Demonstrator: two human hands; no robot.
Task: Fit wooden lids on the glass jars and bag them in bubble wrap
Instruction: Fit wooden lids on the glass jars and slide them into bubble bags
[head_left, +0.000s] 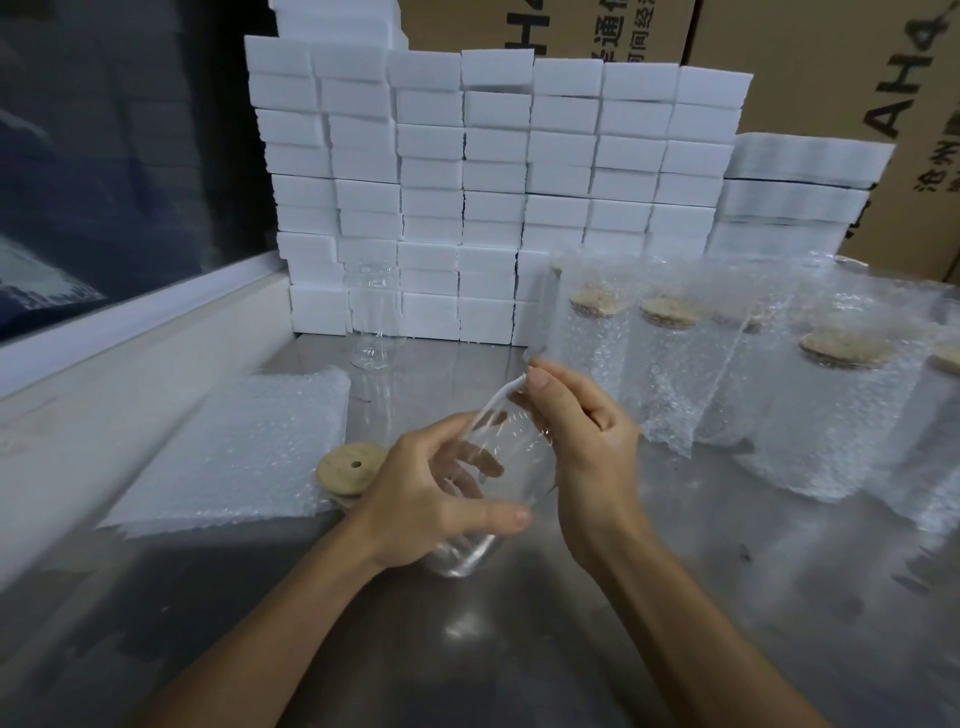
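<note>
Left hand (441, 488) is wrapped around a clear, lidless glass jar (483, 483), tilted with its mouth up and away, base low over the brushed steel table (519, 649). Right hand (582, 421) is at the jar's rim, thumb and fingers curled. It looks like it's pinching the rim or a thin clear film there; blur makes that hard to call.

Step in hand: lid fitting, not started on this jar. Round wooden lid with a centre hole (349, 468) lies just left of the left hand, on the edge of a flat stack of white bubble-wrap bags (234, 457).

Next move needs the right hand free to fetch that lid and seat it square on the mouth, then pull a bag.

Beyond the right hand: lidded jars already bagged in bubble wrap (727, 364). One more empty clear glass jar (375, 317) stands upright beyond the left hand.
</note>
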